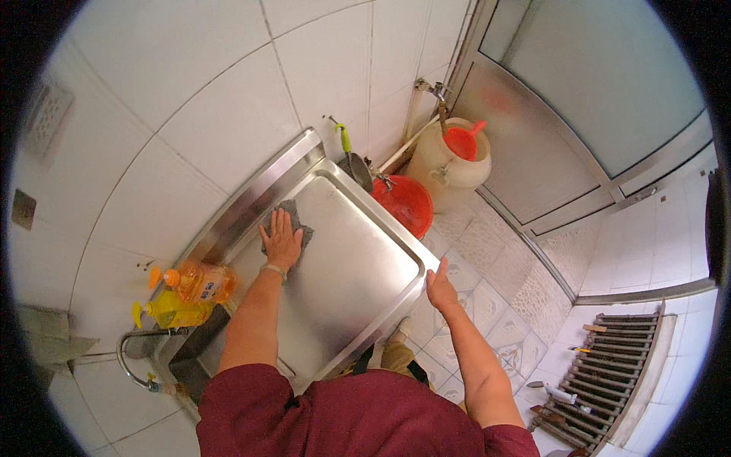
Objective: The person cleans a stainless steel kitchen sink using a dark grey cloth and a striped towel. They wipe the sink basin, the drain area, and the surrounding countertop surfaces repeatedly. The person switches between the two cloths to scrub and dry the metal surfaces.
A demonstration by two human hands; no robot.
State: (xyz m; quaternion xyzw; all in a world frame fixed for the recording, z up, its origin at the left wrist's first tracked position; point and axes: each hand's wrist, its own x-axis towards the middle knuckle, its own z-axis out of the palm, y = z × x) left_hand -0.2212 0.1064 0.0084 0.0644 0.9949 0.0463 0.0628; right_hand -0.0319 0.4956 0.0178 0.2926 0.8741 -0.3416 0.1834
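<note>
My left hand (281, 243) lies flat with its fingers spread on a dark grey cloth (302, 233), pressing it against the stainless steel drainboard (354, 257). The cloth is crumpled and shows around the fingers, near the wall side of the board. At the near right corner of the board, my right hand (442, 288) grips the raised steel rim (425, 260). Its thumb is on top, and the lower fingers are partly hidden. The metal surface looks wet or shiny in patches.
An orange pump bottle (208, 283) and a yellow one (180, 310) stand beside the sink basin (191, 365) and curved faucet (123, 354). Beyond the board are a red basin (405, 205), a large pale barrel (422, 154) with a red dipper (461, 143), and a radiator (605, 365) at right.
</note>
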